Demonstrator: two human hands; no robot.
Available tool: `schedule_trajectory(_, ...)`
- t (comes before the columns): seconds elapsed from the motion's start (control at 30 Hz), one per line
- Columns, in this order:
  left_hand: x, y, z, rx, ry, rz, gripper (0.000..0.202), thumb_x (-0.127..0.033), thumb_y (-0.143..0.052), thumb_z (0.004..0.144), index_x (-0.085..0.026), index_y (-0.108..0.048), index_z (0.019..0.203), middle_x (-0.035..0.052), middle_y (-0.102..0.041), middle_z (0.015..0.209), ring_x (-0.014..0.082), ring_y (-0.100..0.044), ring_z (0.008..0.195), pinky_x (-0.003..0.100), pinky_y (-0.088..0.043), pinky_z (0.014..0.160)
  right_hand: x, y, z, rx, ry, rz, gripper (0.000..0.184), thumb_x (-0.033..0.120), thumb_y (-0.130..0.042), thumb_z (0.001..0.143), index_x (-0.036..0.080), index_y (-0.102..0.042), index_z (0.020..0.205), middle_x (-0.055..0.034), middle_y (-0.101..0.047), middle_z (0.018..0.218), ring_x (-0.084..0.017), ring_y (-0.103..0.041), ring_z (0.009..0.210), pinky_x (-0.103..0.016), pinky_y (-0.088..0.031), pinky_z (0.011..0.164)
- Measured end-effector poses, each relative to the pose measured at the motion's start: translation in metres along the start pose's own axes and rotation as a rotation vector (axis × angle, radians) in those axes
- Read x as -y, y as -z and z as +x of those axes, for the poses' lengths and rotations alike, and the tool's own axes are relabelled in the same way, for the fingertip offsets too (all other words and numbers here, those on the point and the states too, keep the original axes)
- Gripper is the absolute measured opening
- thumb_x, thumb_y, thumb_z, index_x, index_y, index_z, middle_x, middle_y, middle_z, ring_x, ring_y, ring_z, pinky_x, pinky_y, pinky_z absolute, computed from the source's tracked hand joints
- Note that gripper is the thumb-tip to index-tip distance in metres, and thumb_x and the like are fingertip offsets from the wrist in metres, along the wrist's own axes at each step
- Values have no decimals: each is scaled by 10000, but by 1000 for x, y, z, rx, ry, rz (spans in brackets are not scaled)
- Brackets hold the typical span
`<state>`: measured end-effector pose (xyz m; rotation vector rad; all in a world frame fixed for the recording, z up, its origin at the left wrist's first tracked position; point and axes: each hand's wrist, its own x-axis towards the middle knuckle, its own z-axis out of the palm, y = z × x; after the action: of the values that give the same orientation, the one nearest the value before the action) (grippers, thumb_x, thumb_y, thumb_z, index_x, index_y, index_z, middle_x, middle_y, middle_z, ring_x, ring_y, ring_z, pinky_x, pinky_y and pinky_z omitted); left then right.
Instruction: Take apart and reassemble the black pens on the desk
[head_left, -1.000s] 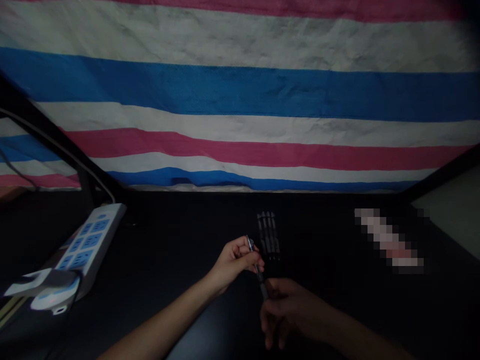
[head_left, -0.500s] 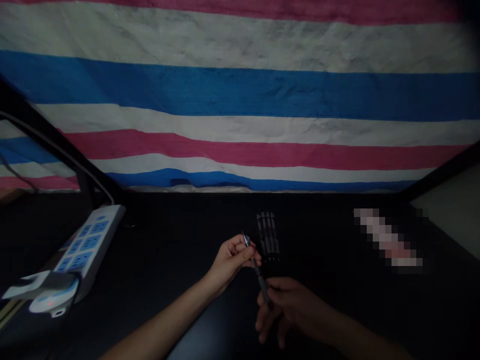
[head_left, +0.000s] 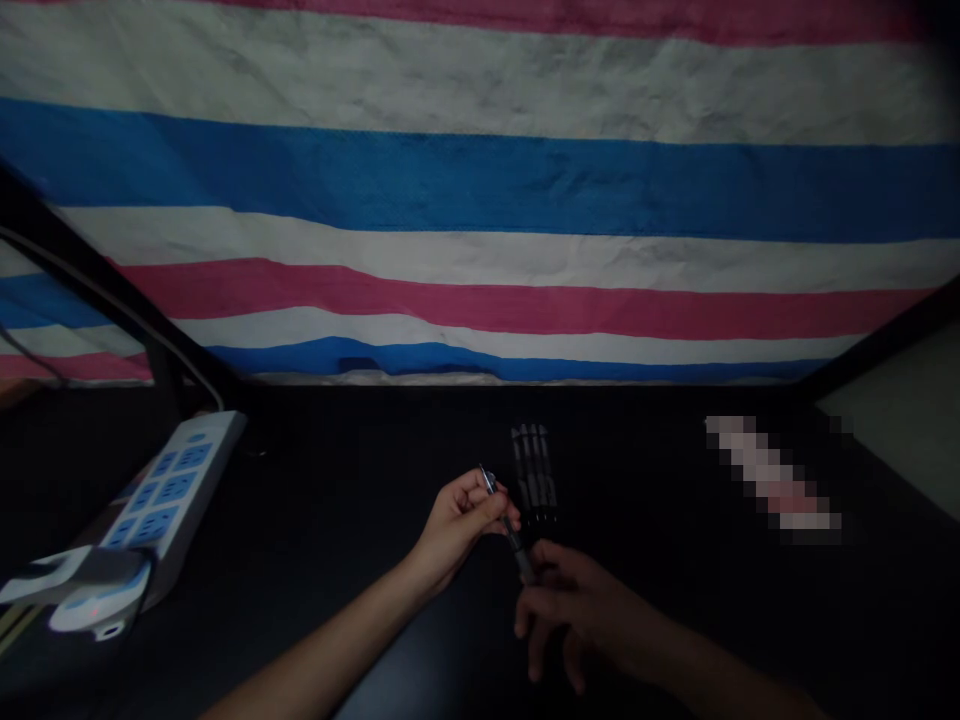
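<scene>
A slim dark pen (head_left: 517,545) with a shiny metallic upper end slants between my two hands. My left hand (head_left: 469,515) pinches it near that upper end, thumb on top and fingers curled behind. At the lower end, the thumb and index finger of my right hand (head_left: 581,600) close around the grey barrel, while its other fingers hang loosely apart. Just beyond my hands, several similar dark pens (head_left: 534,465) lie side by side in a row on the black table (head_left: 360,450).
On the left stands a white power strip (head_left: 176,490) with blue sockets, a plugged-in white adapter (head_left: 101,600) and cables. A pixelated pale and pink item (head_left: 772,475) lies on the right. A striped plastic sheet (head_left: 480,180) hangs behind the table.
My right thumb and index finger have shifted on the pen's lower end, and the index finger now sits higher along it. My left hand keeps its hold almost unmoved.
</scene>
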<state>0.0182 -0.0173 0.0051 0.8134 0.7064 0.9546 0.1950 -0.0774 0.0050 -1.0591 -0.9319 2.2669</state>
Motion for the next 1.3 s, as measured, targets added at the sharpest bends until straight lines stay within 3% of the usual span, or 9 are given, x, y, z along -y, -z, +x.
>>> schedule_trajectory(0.1,1,0,0,4,1,10,255,-313,-756,752,-125,-598,819,44,-703,700,124,-650,623,213,-492,595,0,0,0,-8,-18,-12,370,469,-653,775,167,-459,864,-7,-629,674,-179,-680,518,-148,-413,322)
schedule_trajectory(0.2,1,0,0,-13,-2,17,259,-317,-757,750,-125,-598,820,38,-703,701,123,-650,635,215,-495,609,0,0,0,6,-18,37,432,566,-502,844,144,-504,940,-57,-656,762,-199,-706,579,-185,-475,355)
schedule_trajectory(0.27,2,0,0,-25,-6,27,253,-313,-755,754,-125,-599,820,36,-703,697,120,-651,636,208,-491,606,1,-2,-1,-33,19,-17,401,532,-567,816,160,-491,946,-44,-658,810,-187,-704,578,-175,-470,344)
schedule_trajectory(0.37,2,1,0,-19,-12,36,235,-301,-748,764,-125,-609,835,40,-707,705,120,-654,638,205,-489,605,3,-3,-2,-113,66,-162,371,442,-684,736,180,-438,827,19,-631,675,-154,-663,474,-135,-390,295)
schedule_trajectory(0.7,-1,-1,1,65,-15,-47,249,-323,-764,743,-124,-657,847,53,-705,717,135,-661,671,235,-506,660,2,4,3,-64,80,-211,333,461,-615,792,158,-478,805,-27,-661,639,-167,-665,459,-149,-370,314)
schedule_trajectory(0.87,-5,0,3,-42,-138,160,292,-270,-723,784,-155,-666,1047,36,-671,871,105,-663,671,199,-486,634,10,0,-3,-270,294,-540,212,358,-566,844,157,-577,909,-34,-657,753,-144,-656,580,-162,-417,382)
schedule_trajectory(1.0,-4,1,4,-34,-217,216,498,-228,-716,781,-243,-520,1239,-30,-599,807,114,-673,610,205,-481,577,10,1,-4,-311,343,-619,156,298,-508,882,185,-589,952,-21,-659,785,-111,-621,587,-155,-413,415)
schedule_trajectory(1.2,-2,1,2,-22,-232,256,297,-239,-709,782,-187,-548,1025,-24,-578,811,118,-676,581,201,-480,547,2,6,2,-297,345,-565,128,248,-484,869,186,-580,926,-1,-645,768,-93,-591,541,-138,-374,376)
schedule_trajectory(1.3,-2,1,2,-42,-227,260,310,-247,-713,778,-187,-542,1030,-25,-576,811,114,-675,579,188,-472,533,2,6,3,-299,339,-542,119,237,-491,856,183,-579,915,4,-639,752,-92,-589,527,-134,-367,360)
